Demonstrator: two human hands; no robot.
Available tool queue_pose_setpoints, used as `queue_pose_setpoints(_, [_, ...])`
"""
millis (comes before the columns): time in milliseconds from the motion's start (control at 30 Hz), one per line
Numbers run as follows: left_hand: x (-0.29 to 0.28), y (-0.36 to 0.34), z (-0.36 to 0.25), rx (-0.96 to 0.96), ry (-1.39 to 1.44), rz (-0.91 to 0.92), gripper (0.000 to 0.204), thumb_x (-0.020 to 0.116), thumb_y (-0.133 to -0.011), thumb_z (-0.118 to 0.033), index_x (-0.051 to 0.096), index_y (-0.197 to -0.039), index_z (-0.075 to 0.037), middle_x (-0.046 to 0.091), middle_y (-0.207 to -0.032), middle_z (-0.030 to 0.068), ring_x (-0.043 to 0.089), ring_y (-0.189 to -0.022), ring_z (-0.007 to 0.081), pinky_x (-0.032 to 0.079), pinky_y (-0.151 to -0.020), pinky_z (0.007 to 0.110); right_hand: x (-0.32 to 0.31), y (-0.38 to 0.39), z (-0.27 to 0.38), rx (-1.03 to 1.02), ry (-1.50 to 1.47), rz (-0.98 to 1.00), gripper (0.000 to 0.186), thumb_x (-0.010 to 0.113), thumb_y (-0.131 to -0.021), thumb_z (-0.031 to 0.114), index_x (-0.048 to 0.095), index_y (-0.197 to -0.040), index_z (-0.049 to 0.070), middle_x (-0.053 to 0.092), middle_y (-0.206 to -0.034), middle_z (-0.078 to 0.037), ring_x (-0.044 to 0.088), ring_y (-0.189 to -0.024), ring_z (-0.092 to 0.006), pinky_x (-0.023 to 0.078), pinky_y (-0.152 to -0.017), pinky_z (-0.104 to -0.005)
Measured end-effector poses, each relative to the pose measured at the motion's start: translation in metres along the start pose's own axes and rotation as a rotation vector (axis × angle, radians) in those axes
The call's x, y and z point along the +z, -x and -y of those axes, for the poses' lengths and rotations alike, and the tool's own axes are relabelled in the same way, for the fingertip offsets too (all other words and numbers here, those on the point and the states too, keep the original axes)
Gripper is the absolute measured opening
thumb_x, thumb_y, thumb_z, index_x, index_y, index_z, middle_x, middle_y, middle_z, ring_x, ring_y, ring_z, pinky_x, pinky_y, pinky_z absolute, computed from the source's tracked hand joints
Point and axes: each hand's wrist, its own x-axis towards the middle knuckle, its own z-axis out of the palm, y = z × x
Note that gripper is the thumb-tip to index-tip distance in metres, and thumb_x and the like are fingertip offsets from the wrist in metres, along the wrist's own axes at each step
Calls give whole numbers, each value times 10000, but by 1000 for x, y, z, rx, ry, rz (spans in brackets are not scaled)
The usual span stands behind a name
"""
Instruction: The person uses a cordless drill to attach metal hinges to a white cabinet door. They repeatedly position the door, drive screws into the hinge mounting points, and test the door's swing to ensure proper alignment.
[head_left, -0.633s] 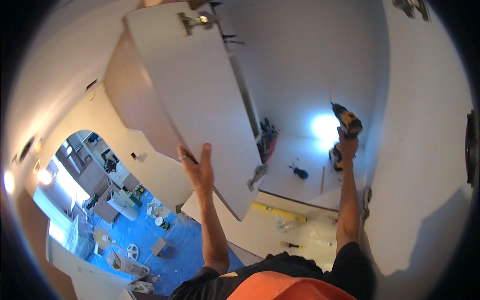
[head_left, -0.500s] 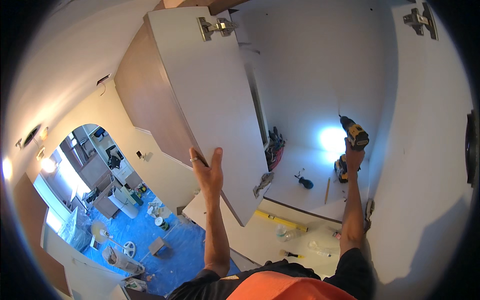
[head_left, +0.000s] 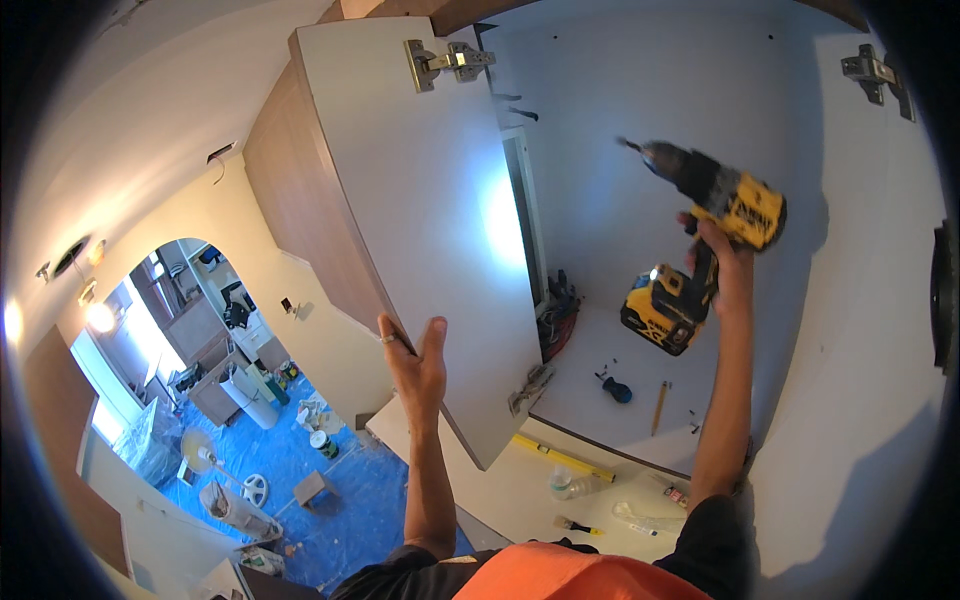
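Observation:
My left hand [head_left: 413,365] grips the left edge of a tilted cabinet door [head_left: 400,180], white inside with wood-tone outside, low down. The door has a metal hinge [head_left: 450,62] at its top and another [head_left: 530,388] near its bottom. My right hand [head_left: 725,255] holds a yellow-and-black cordless drill [head_left: 740,215] up inside the cabinet, bit pointing up-left toward the door, apart from it; its light falls on the door. On the cabinet floor [head_left: 590,420] lie a dark screwdriver [head_left: 617,390], a pencil [head_left: 661,410] and small screws; a tool bag [head_left: 560,310] sits behind the door.
Below, a counter [head_left: 480,460] holds a yellow level [head_left: 560,455], plastic bottle [head_left: 570,485] and brush [head_left: 578,526]. The right cabinet wall [head_left: 850,280] stands beside my arm. At left, an archway opens past blue floor sheeting [head_left: 360,500] with a fan [head_left: 200,455] and several boxes and furniture.
The drill has come up nearer the camera and tilted leftward; its light has moved from the back panel onto the door. My left hand stays on the door edge as the view shifts slightly.

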Motion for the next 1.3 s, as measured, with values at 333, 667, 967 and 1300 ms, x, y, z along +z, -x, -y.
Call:
queue_pose_setpoints(333, [2,2,0,-12,5,-14,250,691,-958,-75,499,-1105,-14,633,-1037,86,568,-989,143,461,-924,304,109,-79,50,-121,117,325,411,824,-828,363,723,-1075,50,760,-923,-79,628,-575,-110,512,-541,-247])
queue_pose_setpoints(667, [4,2,1,23,-37,-20,274,699,-959,-97,491,-1110,-3,637,-1007,103,579,-966,164,475,-910,317,126,-109,43,-170,123,414,421,833,-817,394,716,-1046,62,754,-909,-67,641,-582,-115,506,-526,-251])
queue_pose_setpoints(967, [5,4,0,20,-58,-27,282,706,-953,-97,495,-1114,-1,643,-999,110,585,-957,172,483,-904,330,127,-113,42,-166,118,438,435,844,-812,402,718,-1046,58,766,-935,-70,631,-575,-115,503,-527,-257])
queue_pose_setpoints(1300, [1,5,1,-25,-52,27,376,690,-964,-89,507,-1279,4,612,-1167,109,567,-1094,192,444,-997,341,128,-112,41,-191,128,424,439,840,-812,420,720,-1043,67,761,-917,-62,631,-575,-113,507,-530,-261])
